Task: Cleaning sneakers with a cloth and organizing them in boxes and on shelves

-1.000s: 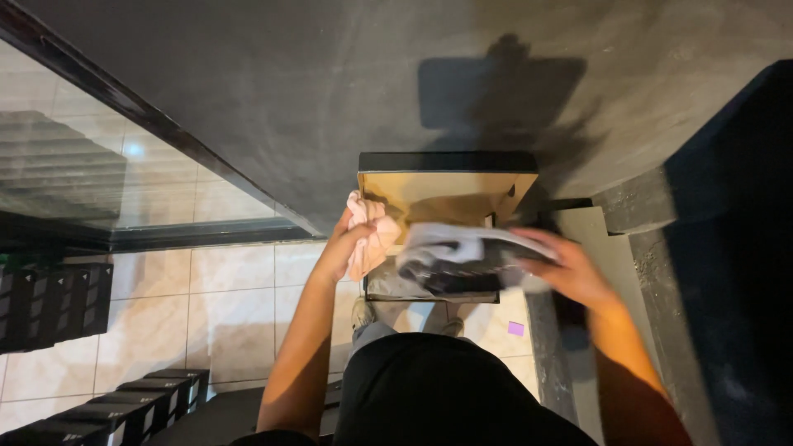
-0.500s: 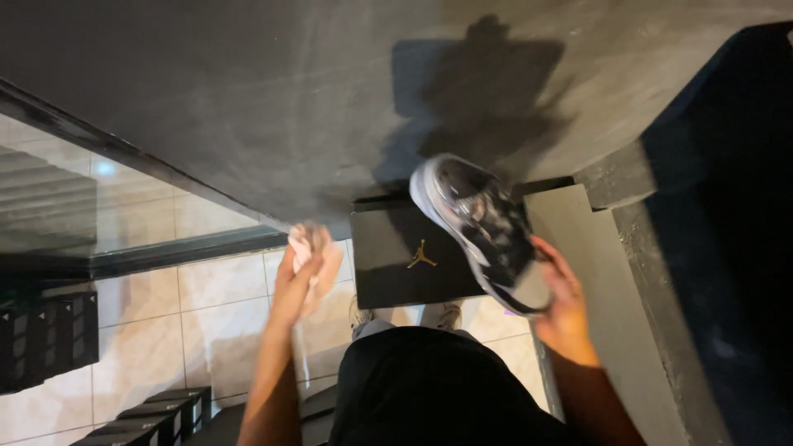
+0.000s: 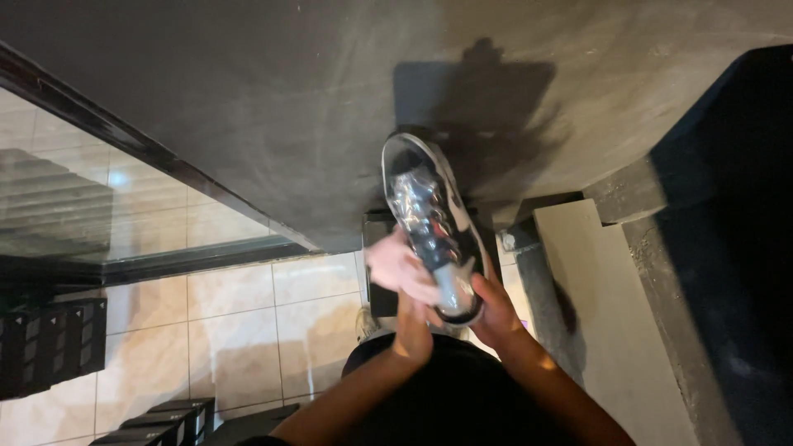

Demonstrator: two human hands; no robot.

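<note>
Nearest the camera, the right hand (image 3: 496,310) cupped the heel of a grey and black sneaker (image 3: 431,223), fingers wrapped under it. Just left, the left hand (image 3: 403,272) pressed a pale crumpled cloth (image 3: 388,260) against the sneaker's side, fingers closed on the cloth. The sneaker was held in the air, toe pointing away, above a black shoebox (image 3: 382,272) whose edges showed beside it. Left lay open tiled floor (image 3: 248,330); beyond rose a dark concrete wall (image 3: 289,99).
</note>
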